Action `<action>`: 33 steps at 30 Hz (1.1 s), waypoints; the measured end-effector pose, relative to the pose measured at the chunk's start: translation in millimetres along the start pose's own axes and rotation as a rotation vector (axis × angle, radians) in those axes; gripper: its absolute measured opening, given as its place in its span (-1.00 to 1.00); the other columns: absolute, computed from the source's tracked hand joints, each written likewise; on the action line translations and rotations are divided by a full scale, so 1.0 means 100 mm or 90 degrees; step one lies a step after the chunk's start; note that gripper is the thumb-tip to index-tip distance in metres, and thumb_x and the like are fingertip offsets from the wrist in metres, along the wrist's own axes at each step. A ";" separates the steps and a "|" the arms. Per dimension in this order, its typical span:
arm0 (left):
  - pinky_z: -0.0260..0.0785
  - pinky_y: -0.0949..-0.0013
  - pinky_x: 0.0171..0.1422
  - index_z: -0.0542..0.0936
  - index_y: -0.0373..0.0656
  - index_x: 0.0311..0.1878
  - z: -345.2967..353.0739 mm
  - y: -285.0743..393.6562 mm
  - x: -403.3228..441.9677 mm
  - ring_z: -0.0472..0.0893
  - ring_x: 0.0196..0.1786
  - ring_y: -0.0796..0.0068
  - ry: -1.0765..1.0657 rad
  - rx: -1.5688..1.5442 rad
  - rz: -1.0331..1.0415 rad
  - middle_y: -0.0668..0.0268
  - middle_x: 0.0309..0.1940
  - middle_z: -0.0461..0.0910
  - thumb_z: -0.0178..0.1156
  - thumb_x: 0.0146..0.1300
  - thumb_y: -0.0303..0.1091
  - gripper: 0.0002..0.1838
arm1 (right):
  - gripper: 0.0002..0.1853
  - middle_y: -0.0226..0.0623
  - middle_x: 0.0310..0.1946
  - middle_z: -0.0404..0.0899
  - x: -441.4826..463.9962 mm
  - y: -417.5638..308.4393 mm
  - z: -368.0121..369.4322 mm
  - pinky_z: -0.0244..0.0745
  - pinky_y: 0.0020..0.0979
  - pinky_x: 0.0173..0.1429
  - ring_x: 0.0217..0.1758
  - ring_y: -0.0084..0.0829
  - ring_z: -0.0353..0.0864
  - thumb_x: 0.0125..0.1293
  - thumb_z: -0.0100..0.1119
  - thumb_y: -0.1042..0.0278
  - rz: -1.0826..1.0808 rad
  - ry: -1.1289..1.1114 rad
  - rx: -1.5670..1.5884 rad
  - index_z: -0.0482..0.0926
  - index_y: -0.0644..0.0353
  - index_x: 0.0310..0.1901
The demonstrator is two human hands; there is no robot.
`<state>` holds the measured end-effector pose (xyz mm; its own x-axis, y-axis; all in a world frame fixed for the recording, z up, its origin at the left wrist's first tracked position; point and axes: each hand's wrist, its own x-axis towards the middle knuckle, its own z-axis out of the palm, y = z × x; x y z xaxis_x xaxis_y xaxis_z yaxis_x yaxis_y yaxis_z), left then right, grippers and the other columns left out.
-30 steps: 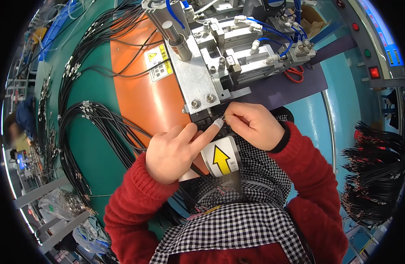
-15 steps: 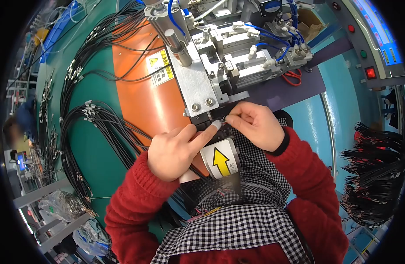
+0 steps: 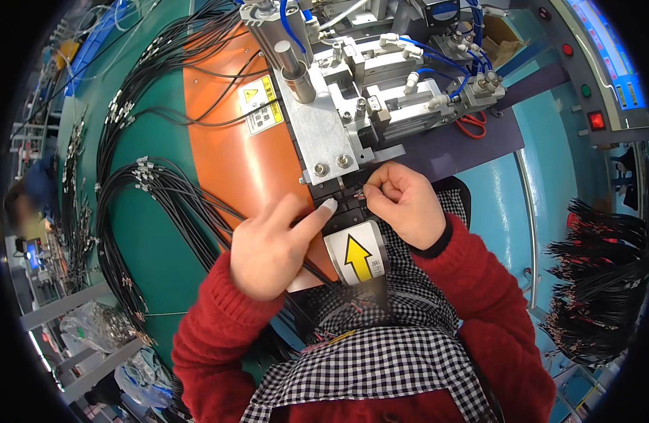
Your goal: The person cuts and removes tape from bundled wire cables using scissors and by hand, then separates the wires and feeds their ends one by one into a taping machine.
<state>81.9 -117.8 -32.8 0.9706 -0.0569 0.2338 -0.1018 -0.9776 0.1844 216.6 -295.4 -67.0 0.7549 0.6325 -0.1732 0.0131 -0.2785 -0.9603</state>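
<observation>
My right hand (image 3: 409, 211) pinches what look like thin wire ends (image 3: 359, 194) at the right side of a black fixture block (image 3: 348, 205). Its fingertips hide most of what they hold. My left hand (image 3: 272, 247) points its index finger, with a white cover (image 3: 330, 205) on the tip, onto the block's left part. The other left fingers are loosely bent over the orange plate and grip nothing that I can see. Directly beyond the block stands a silver press machine (image 3: 317, 130). A white plate with a yellow arrow (image 3: 357, 259) sits on the near side.
Bundles of black cables (image 3: 173, 194) lie on the green table (image 3: 152, 261) at left. An orange plate (image 3: 229, 173) carries a warning label (image 3: 261, 106). Red-handled scissors (image 3: 472, 125) lie right of the machine. More cables (image 3: 596, 282) hang at far right, below a control panel (image 3: 582, 67).
My left hand has drawn back slightly to the left, and its covered fingertip has moved away from my right fingers. My right hand keeps its pinch near the block. The view has shifted a little.
</observation>
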 end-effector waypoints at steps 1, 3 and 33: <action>0.32 0.47 -0.44 0.58 -0.03 -0.03 -0.04 -0.02 -0.02 0.46 -0.43 0.50 0.011 -0.021 -0.010 0.39 -0.34 0.43 0.18 0.09 -0.40 -0.69 | -0.95 -0.57 -0.73 0.31 0.00 0.00 0.00 0.06 -0.60 -0.56 -0.68 -0.67 0.13 0.15 0.23 0.50 0.011 -0.002 0.007 0.56 0.24 -0.42; 0.34 0.47 -0.42 0.59 -0.03 -0.05 -0.07 -0.03 -0.04 0.47 -0.41 0.49 0.020 -0.039 -0.023 0.38 -0.31 0.44 0.18 0.10 -0.40 -0.70 | -0.95 -0.57 -0.73 0.31 0.01 0.02 0.01 0.06 -0.60 -0.55 -0.68 -0.67 0.13 0.15 0.22 0.50 0.023 -0.007 0.019 0.55 0.24 -0.42; 0.35 0.49 -0.32 0.66 -0.28 -0.17 -0.24 0.44 0.19 0.47 -0.43 0.48 -0.075 -0.654 -0.340 0.31 -0.41 0.57 0.18 0.25 -0.50 -0.86 | -0.93 -0.49 -0.47 0.43 -0.37 -0.23 -0.06 0.21 -0.65 -0.43 -0.54 -0.65 0.24 0.23 0.20 0.54 -0.252 0.036 0.045 0.53 0.22 -0.25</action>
<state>90.3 -156.9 2.4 0.9523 0.2410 -0.1871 0.2495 -0.2620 0.9323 192.1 -317.1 -37.6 0.7351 0.6399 0.2239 0.2666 0.0308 -0.9633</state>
